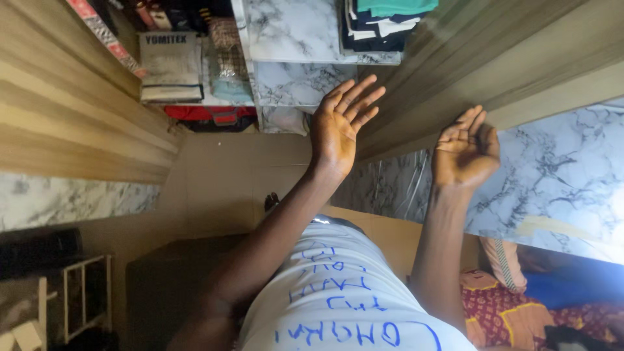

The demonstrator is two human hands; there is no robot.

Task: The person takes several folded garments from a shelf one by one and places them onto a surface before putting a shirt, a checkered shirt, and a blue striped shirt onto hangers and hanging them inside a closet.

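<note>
Head view, step in hand: both hands are raised in front of the body with palms turned to the camera. This reads as a bare-handed pause, with no grip on anything.
Head view, left hand (337,130): it is held up over the far floor (221,175), at the left edge of the wood-grain panel (468,52).
Head view, left fingers (357,97): they are spread wide and straight, released, holding nothing. Whether they touch the panel behind cannot be told.
Head view, right hand (465,153): it is held up to the right, in front of the seam where the wood-grain panel meets the marble-patterned surface (559,175).
Head view, right fingers (463,127): they are loosely curled inward but not clenched, and the palm is empty.
Head view, next move, as a judgement: nothing lies within the fingers, so any grasp calls first for a reach toward something.
Head view, surroundings: folded clothes (383,19) sit on far marble-patterned shelves (292,32). A white shirt (338,299) with blue lettering is nearest, and a red patterned cloth (500,312) lies at the near right.
</note>
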